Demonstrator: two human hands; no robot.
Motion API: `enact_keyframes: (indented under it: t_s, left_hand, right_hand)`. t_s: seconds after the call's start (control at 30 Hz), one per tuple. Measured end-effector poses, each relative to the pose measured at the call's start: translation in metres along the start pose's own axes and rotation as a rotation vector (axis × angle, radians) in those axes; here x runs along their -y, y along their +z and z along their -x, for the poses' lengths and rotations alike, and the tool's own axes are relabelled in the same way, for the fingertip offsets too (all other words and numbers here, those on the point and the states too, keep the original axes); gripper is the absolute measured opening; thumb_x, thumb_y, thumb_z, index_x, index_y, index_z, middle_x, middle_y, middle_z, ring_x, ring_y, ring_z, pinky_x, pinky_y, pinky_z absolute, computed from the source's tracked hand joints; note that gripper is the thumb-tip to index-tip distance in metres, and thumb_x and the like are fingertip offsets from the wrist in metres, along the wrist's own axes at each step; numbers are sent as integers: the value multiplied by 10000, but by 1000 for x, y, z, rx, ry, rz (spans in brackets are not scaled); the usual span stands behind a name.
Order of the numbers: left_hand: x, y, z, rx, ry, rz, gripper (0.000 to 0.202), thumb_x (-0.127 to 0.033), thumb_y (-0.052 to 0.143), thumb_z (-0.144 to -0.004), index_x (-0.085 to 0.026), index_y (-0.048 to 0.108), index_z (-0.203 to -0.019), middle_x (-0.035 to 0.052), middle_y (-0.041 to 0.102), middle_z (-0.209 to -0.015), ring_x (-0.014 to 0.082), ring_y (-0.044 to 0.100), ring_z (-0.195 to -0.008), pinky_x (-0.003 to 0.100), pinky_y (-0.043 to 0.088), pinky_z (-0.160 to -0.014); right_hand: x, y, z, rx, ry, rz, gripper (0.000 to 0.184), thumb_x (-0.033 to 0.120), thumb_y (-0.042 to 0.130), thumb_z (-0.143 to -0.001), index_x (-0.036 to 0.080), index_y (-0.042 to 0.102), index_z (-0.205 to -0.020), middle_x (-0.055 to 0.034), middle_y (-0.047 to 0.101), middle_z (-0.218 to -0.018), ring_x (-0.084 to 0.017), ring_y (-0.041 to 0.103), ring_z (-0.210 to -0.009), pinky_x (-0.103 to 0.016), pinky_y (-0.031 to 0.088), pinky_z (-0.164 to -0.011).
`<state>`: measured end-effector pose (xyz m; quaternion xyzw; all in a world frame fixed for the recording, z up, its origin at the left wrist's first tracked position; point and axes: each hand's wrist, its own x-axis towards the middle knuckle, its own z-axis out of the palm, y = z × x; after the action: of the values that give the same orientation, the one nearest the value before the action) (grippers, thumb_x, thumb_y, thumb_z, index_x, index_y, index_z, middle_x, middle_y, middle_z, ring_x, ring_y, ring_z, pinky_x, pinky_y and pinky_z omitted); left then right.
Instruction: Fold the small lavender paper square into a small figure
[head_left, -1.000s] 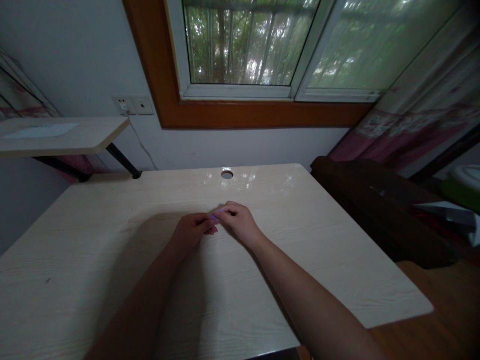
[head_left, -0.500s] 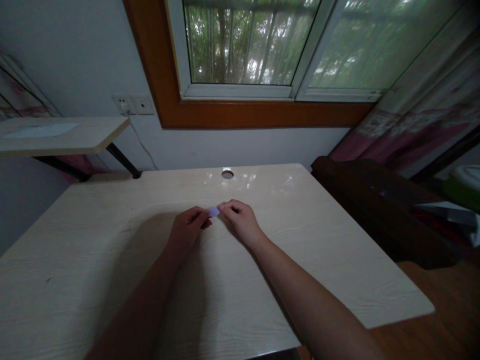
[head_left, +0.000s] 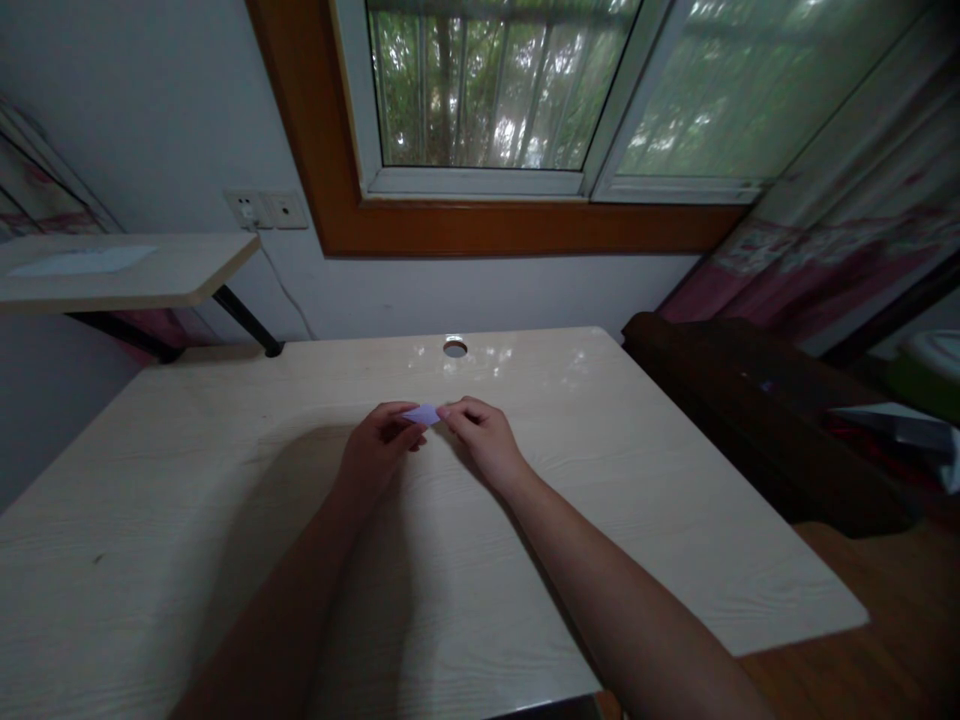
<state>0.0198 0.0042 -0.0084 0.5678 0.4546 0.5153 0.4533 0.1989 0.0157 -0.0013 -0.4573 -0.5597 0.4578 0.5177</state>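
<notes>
A small piece of folded purple paper [head_left: 424, 414] is held between my two hands, over the far middle of the pale wood-grain desk [head_left: 600, 460]. My left hand [head_left: 379, 440] has its thumb at the paper's lower edge and a finger along its upper left side, closed around that end. At the paper's right tip, my right hand [head_left: 480, 430] pinches with thumb and forefinger. The paper looks pointed at both ends; its finer folds are too small to make out.
A raised shelf [head_left: 127, 270] on black legs stands at the desk's back left. Beyond the back edge are a wall socket [head_left: 266, 210] with a cable and a window [head_left: 510, 90]. A round cable hole [head_left: 454, 347] lies behind my hands. Dark furniture [head_left: 750, 420] stands right.
The fingers of my left hand have opened out around the paper's left end, so more of the purple paper shows. My right hand has stayed almost still.
</notes>
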Motion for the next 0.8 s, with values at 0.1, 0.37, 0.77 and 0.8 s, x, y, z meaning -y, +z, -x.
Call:
enact_keyframes:
  t_s: [0.1, 0.37, 0.77, 0.8]
  left_hand:
    - [1, 0, 0, -1, 31, 14, 477, -364, 744, -772, -194, 590, -1191, 9, 724, -760, 161, 700, -664, 291, 572, -669]
    - [-2, -1, 0, -25, 39, -36, 302, -345, 736, -780, -175, 672, -1021, 21, 749, -744, 159, 712, -680, 278, 580, -699]
    - [9, -4, -1, -9, 17, -47, 287, -371, 745, -771, -170, 691, -968, 37, 745, -789, 175, 713, -720, 304, 578, -721]
    - [10, -4, -1, -13, 18, -47, 282, -373, 746, -768, -170, 692, -956, 38, 744, -793, 174, 709, -716, 306, 578, -718]
  right_hand:
    - [-1, 1, 0, 17, -4, 4, 230, 401, 690, -791, 196, 715, -689, 3, 554, -633, -144, 481, -616, -285, 364, -605]
    - [-7, 0, -1, 39, -62, 10, 234, 393, 677, -812, 180, 713, -723, 7, 550, -663, -126, 496, -627, -259, 373, -601]
    - [-4, 5, 1, 118, 74, -223, 257, 353, 742, -742, 175, 720, -927, -15, 669, -737, -113, 557, -604, -254, 440, -604]
    - [-5, 5, 1, 120, 66, -219, 256, 350, 742, -743, 172, 721, -925, -18, 669, -739, -114, 561, -613, -253, 443, -609]
